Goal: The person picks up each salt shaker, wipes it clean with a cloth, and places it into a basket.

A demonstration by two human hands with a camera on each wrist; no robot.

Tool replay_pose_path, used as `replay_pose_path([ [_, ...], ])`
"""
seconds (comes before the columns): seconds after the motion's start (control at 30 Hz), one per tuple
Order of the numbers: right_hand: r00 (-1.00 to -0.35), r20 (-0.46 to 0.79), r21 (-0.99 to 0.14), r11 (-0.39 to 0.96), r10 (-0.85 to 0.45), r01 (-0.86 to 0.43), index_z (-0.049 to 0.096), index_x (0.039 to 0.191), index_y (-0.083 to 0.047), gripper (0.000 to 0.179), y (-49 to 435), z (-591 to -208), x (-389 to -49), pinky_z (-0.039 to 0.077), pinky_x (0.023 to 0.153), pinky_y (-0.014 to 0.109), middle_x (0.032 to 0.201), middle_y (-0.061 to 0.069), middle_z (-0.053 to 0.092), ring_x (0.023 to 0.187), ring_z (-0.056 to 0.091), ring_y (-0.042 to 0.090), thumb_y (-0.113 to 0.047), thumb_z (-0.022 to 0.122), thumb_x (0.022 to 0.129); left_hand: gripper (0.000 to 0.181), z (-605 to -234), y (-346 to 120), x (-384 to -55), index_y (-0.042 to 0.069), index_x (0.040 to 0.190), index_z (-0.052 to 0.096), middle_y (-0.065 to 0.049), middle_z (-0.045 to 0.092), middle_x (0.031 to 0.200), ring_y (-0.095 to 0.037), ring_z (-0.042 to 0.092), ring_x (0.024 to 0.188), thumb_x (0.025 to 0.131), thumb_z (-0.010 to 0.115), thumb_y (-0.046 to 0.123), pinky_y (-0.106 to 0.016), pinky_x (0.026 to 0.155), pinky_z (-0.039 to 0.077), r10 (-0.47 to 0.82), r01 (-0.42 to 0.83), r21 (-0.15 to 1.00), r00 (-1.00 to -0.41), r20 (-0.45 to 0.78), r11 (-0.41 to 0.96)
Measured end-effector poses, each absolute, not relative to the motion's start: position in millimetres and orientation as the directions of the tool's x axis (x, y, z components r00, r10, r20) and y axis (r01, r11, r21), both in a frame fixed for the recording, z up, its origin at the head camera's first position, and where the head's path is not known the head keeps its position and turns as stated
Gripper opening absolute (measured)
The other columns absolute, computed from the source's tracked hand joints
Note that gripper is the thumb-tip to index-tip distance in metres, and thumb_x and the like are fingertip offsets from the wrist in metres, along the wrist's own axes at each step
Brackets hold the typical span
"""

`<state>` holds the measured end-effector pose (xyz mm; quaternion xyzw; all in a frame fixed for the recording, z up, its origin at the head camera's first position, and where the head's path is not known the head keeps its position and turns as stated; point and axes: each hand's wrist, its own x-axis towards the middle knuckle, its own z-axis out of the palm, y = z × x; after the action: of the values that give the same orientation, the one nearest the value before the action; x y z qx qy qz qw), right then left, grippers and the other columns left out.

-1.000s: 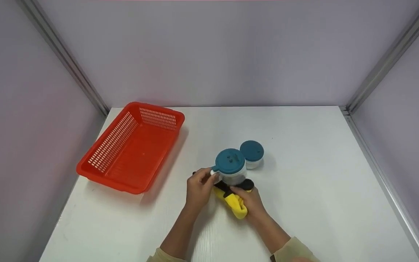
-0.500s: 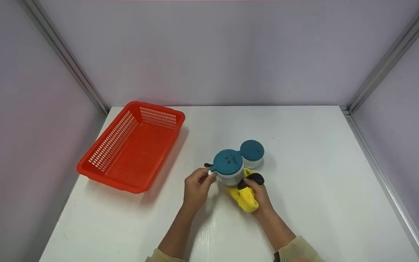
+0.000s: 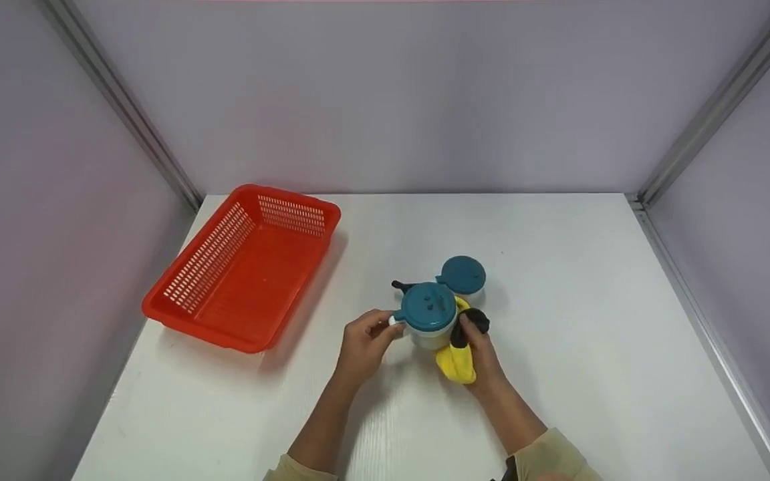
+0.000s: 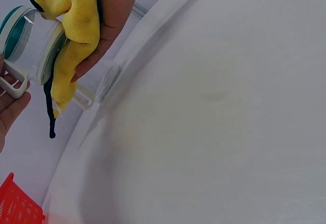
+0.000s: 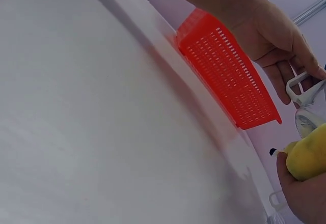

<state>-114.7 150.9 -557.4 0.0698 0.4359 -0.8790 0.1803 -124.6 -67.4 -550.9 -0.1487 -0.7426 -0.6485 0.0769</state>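
A clear seasoning jar (image 3: pixel 429 308) with a teal lid is held off the table. My left hand (image 3: pixel 360 349) pinches its white handle (image 4: pixel 16 79). My right hand (image 3: pixel 486 359) grips a yellow cloth (image 3: pixel 456 365) with black trim and presses it to the jar's right side and underside. In the left wrist view the jar is tilted, the cloth (image 4: pixel 76 18) bunched against its base and a black strip dangling below. Behind it a second teal-lidded jar (image 3: pixel 463 272) stands on the table, partly covered by the first in the head view.
A red plastic basket (image 3: pixel 261 280) with slotted sides sits at the table's left. White table (image 3: pixel 592 334) surface extends around the hands. Pale panels (image 3: pixel 412 100) with metal corner posts enclose the back and sides.
My right hand has moved up and right around the jar with the cloth, whose black end now shows behind the jar at left. The held jar has shifted slightly toward me.
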Motion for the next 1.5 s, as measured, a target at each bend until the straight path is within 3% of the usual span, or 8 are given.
replay_pose_path([
  [0.07,-0.947,-0.211,-0.813,-0.495,-0.241,0.307,0.025,0.146,-0.021,0.051,149.9,-563.1,-115.7,0.043,0.099,0.020,0.132,-0.001,0.041,0.116,0.045,0.014,-0.043,0.042,0.102,0.015,-550.3,-68.0,-125.1,0.008,0.105,0.073,-0.006,0.070,0.093,-0.016,0.066,0.085,0.090,0.071,0.011,-0.026,0.075,0.060,0.126,0.303,0.947,-0.949,0.289,0.106],
  [0.17,-0.970,-0.081,-0.896,-0.410,-0.231,0.173,0.018,0.154,-0.026,0.063,148.1,-570.7,-116.1,0.025,0.118,0.033,0.151,0.000,0.032,0.136,0.034,0.019,-0.041,0.049,0.102,0.015,-548.8,-68.4,-125.4,0.006,0.104,0.072,-0.009,0.070,0.094,-0.014,0.067,0.086,0.090,0.071,0.007,-0.026,0.077,0.060,0.118,0.281,0.954,-0.956,0.269,0.100],
  [0.3,-0.982,0.011,-0.964,-0.263,-0.187,0.039,0.014,0.158,-0.029,0.083,146.7,-576.6,-115.0,0.009,0.123,0.054,0.162,0.002,0.022,0.146,0.025,0.026,-0.042,0.066,0.093,0.012,-547.1,-68.1,-125.8,0.001,0.102,0.071,-0.013,0.069,0.091,-0.015,0.066,0.083,0.089,0.069,0.001,-0.027,0.076,0.061,0.106,0.269,0.957,-0.960,0.258,0.110],
  [0.5,-0.995,0.028,-0.999,0.014,-0.097,-0.029,0.017,0.157,-0.034,0.092,145.7,-578.7,-113.7,0.017,0.120,0.059,0.161,0.002,0.026,0.146,0.028,0.029,-0.025,0.076,0.087,0.012,-549.4,-68.1,-126.5,0.003,0.101,0.072,-0.012,0.069,0.090,-0.014,0.065,0.080,0.089,0.070,0.004,-0.026,0.075,0.061,0.104,0.248,0.960,-0.966,0.236,0.127],
  [0.63,-0.995,0.077,-0.988,0.130,-0.059,-0.084,0.016,0.156,-0.036,0.098,144.8,-576.1,-112.6,0.022,0.119,0.060,0.161,0.001,0.026,0.146,0.029,0.030,-0.023,0.080,0.083,0.014,-550.3,-68.2,-126.9,0.008,0.103,0.073,-0.007,0.070,0.092,-0.014,0.066,0.083,0.090,0.072,0.012,-0.026,0.077,0.060,0.114,0.259,0.958,-0.962,0.246,0.120],
  [0.93,-0.983,0.184,-0.964,0.190,-0.030,-0.186,0.020,0.157,-0.032,0.091,142.5,-575.8,-110.9,0.022,0.120,0.054,0.162,-0.005,0.024,0.149,0.025,0.024,-0.022,0.076,0.086,0.015,-553.2,-70.9,-125.8,0.009,0.104,0.073,-0.009,0.070,0.094,-0.019,0.071,0.087,0.090,0.072,0.016,-0.030,0.078,0.061,0.105,0.241,0.969,-0.967,0.234,0.056],
  [1.23,-0.997,0.075,-0.993,0.089,0.021,-0.073,0.029,0.155,-0.021,0.068,141.2,-571.8,-112.5,0.023,0.122,0.050,0.160,0.003,0.029,0.147,0.028,0.025,-0.010,0.063,0.096,0.017,-547.0,-70.9,-121.8,0.002,0.107,0.070,-0.016,0.070,0.096,-0.029,0.071,0.088,0.091,0.068,0.004,-0.037,0.077,0.062,0.072,0.236,0.965,-0.971,0.229,0.112],
  [1.5,-0.997,0.028,-0.996,0.084,0.071,-0.022,0.036,0.150,-0.031,0.050,143.1,-573.8,-113.0,0.028,0.121,0.040,0.156,-0.008,0.035,0.142,0.034,0.015,-0.026,0.052,0.103,0.014,-522.5,-71.3,-109.6,0.001,0.105,0.071,-0.013,0.069,0.093,-0.029,0.070,0.086,0.091,0.068,0.003,-0.031,0.076,0.061,0.081,0.266,0.959,-0.963,0.259,0.101],
])
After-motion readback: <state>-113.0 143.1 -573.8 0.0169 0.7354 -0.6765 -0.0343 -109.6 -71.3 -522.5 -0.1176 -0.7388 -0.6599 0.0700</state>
